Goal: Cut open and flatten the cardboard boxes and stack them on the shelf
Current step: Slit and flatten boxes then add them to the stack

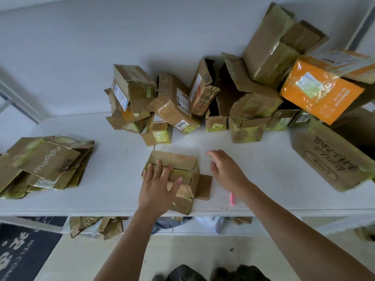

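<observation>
A small brown cardboard box (182, 165) with a slit taped top lies near the front edge of the white table (253, 165), one flap sticking out to its right. My left hand (157, 187) presses flat on the box top, fingers spread and straight. Just right of the box, my right hand (225, 171) hovers over the table with relaxed fingers, holding nothing. Beside my right wrist, a pink cutter (232, 198) lies on the table, partly hidden by the arm. A stack of flattened boxes (42, 165) sits at the left.
A heap of several unopened taped boxes (203, 98) fills the back of the table, with an orange box (322, 94) and a large handwritten box (332, 159) at the right. Cardboard scraps (95, 226) lie on a lower shelf. A dark doormat (20, 252) covers the floor at the left.
</observation>
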`<action>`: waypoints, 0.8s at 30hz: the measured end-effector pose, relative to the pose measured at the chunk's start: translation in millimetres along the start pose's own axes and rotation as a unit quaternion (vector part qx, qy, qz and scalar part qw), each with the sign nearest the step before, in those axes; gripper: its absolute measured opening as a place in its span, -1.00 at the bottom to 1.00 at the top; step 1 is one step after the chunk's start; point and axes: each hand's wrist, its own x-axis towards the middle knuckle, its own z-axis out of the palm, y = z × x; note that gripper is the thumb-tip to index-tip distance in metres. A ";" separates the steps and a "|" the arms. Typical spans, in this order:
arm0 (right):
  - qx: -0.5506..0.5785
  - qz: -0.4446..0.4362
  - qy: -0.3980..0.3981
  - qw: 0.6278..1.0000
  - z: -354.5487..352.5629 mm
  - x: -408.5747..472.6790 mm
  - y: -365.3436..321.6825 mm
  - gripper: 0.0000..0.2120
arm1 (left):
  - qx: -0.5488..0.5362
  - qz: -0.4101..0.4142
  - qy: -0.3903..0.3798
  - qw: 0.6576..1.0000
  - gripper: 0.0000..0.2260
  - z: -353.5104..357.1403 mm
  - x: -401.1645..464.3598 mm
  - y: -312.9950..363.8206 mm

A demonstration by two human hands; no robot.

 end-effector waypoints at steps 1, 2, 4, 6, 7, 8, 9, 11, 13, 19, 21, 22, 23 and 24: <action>0.021 -0.031 -0.002 0.999 2.1 8.3 -12.5 -0.64 | 0.009 0.007 0.014 1.000 -0.43 2.4 -1.9 0.6; 0.044 -0.054 -0.017 0.997 4.8 15.5 -24.1 -0.63 | 0.005 0.012 0.025 1.000 -0.42 3.5 -3.3 0.2; 0.060 -0.074 -0.080 0.992 13.8 23.8 -40.3 -0.61 | -0.025 -0.004 0.037 0.999 -0.37 3.3 -4.5 -3.7; 0.006 -0.088 -0.106 0.990 22.9 24.2 -47.0 -0.59 | -0.052 -0.078 0.041 0.995 -0.26 2.7 -5.7 -11.2; -0.011 -0.094 -0.097 0.991 26.3 22.0 -48.0 -0.58 | -0.081 -0.129 0.038 0.987 -0.20 1.8 -6.6 -14.7; -0.014 -0.097 -0.083 0.992 28.1 18.4 -49.5 -0.59 | -0.135 -0.178 0.033 0.974 -0.14 0.3 -7.4 -17.1; -0.013 -0.099 -0.069 0.993 29.3 13.9 -52.0 -0.60 | -0.214 -0.216 0.028 0.952 -0.12 -1.6 -7.6 -19.1; -0.018 -0.099 -0.048 0.994 31.8 2.2 -56.5 -0.63 | -0.397 -0.263 0.032 0.879 -0.13 -4.8 -6.9 -21.2; -0.034 -0.091 -0.039 0.994 34.1 -10.4 -61.1 -0.63 | -0.530 -0.312 0.036 0.787 -0.20 -7.9 -6.2 -20.5; -0.099 -0.060 -0.074 0.991 27.7 -13.1 -75.4 -0.51 | -0.613 -0.348 0.022 0.709 -0.45 -7.6 -2.5 -23.3; -0.133 -0.043 -0.085 0.987 26.7 -8.7 -81.4 -0.48 | -0.614 -0.348 0.016 0.709 -0.51 -8.0 -2.0 -25.0; -0.149 -0.036 -0.088 0.984 26.7 -6.9 -83.9 -0.48 | -0.613 -0.347 0.015 0.709 -0.53 -8.3 -1.7 -25.6; -0.162 -0.032 -0.090 0.982 26.7 -5.3 -86.0 -0.48 | -0.612 -0.348 0.016 0.711 -0.54 -8.3 -1.3 -25.8; -0.173 -0.029 -0.093 0.980 27.1 -3.8 -88.0 -0.50 | -0.610 -0.348 0.017 0.712 -0.54 -8.2 -0.9 -26.1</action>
